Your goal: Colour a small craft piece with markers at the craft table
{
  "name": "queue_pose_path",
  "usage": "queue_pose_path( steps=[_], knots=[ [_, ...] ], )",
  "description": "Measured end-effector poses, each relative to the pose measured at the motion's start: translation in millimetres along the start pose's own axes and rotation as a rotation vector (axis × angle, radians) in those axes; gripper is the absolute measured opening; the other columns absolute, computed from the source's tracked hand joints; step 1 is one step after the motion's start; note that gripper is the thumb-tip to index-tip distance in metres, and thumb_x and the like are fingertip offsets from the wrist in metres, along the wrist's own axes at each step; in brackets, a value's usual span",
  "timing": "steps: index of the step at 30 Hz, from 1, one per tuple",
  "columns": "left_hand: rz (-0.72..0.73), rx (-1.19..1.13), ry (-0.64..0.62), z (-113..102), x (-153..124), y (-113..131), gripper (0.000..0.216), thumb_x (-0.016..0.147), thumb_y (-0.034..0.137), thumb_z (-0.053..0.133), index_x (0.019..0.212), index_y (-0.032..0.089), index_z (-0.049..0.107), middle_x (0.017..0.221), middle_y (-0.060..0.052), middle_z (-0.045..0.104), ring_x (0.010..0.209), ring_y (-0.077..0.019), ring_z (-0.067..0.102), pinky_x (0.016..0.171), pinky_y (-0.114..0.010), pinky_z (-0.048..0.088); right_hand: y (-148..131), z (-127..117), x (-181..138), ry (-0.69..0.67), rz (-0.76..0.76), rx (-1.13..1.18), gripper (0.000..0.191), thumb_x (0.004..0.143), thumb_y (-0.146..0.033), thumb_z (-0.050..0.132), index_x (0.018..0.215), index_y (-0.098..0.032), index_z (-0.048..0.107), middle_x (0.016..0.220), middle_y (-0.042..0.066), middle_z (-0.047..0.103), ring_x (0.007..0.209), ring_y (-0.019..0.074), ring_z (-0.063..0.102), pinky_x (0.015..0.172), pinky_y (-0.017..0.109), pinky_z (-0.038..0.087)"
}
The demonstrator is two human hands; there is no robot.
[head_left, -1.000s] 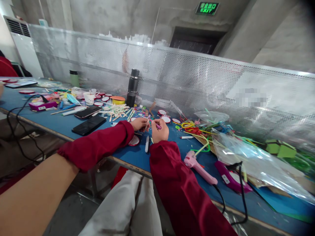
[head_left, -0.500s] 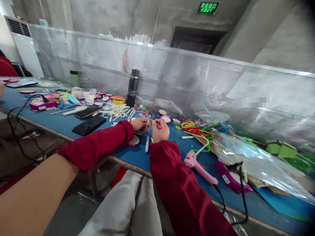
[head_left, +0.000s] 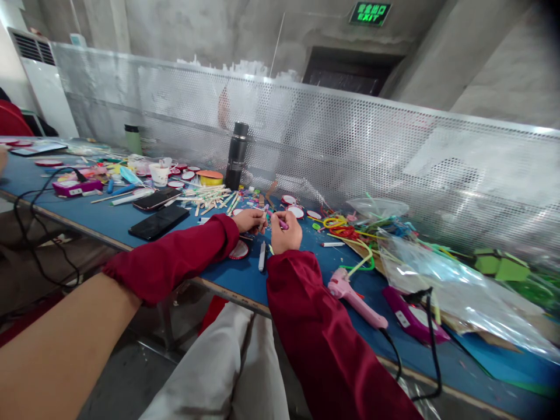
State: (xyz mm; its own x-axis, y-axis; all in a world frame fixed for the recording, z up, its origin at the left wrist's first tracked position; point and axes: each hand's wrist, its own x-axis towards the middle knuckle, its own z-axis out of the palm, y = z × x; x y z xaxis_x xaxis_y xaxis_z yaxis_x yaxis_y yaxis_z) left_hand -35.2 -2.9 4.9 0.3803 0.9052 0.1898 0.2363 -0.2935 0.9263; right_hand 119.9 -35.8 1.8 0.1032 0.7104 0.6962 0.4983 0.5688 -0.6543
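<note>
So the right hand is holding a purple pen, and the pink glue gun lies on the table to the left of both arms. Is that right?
Not quite: the head view shows the pink glue gun to the right of both arms, beside the right sleeve. It does lie on the table, and the right hand is holding a purple pen.

The blue-topped bench (head_left: 234, 276) has a brown near edge. From the white marker (head_left: 262, 258) close to that edge, a red-rimmed disc (head_left: 238, 251) lies toward nine o'clock, a black phone (head_left: 158, 223) between nine and ten, pale sticks (head_left: 209, 199) toward ten, an upright black flask (head_left: 236, 157) toward eleven, and a pink glue gun (head_left: 361, 304) between three and four.
</note>
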Motion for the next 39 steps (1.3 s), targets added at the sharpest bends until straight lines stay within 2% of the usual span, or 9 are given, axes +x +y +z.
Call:
queue_pose_path(
  steps=[9,24,39],
  knots=[
    [-0.003,-0.041,0.011,-0.3,2.5,-3.0,0.022,0.084,0.035,0.060,0.076,0.014,0.056,0.065,-0.001,0.065,0.047,-0.0087,0.054,0.047,-0.020,0.040,1.0,1.1,0.0,0.018,0.004,0.009,0.021,0.084,-0.043,0.056,0.081,-0.023,0.063,0.072,-0.002,0.063,0.067,0.0145,0.055,0.076,0.029,0.045],
    [-0.027,-0.040,0.015,-1.0,0.9,0.5,0.018,0.085,0.032,0.057,0.080,0.015,0.056,0.066,-0.001,0.065,0.049,-0.0090,0.054,0.048,-0.020,0.040,0.2,-0.2,-0.1,0.010,0.006,-0.006,0.022,0.085,-0.043,0.054,0.082,-0.023,0.062,0.073,-0.001,0.064,0.069,0.0147,0.055,0.076,0.028,0.044],
    [-0.011,-0.034,0.018,-0.9,4.0,-5.4,0.025,0.086,0.039,0.057,0.078,0.015,0.054,0.067,-0.001,0.065,0.049,-0.0086,0.054,0.048,-0.020,0.041,-0.3,0.3,-0.5,-0.016,-0.002,0.008,0.022,0.086,-0.042,0.054,0.083,-0.022,0.062,0.077,0.000,0.065,0.073,0.0152,0.056,0.077,0.028,0.044]
  ],
)
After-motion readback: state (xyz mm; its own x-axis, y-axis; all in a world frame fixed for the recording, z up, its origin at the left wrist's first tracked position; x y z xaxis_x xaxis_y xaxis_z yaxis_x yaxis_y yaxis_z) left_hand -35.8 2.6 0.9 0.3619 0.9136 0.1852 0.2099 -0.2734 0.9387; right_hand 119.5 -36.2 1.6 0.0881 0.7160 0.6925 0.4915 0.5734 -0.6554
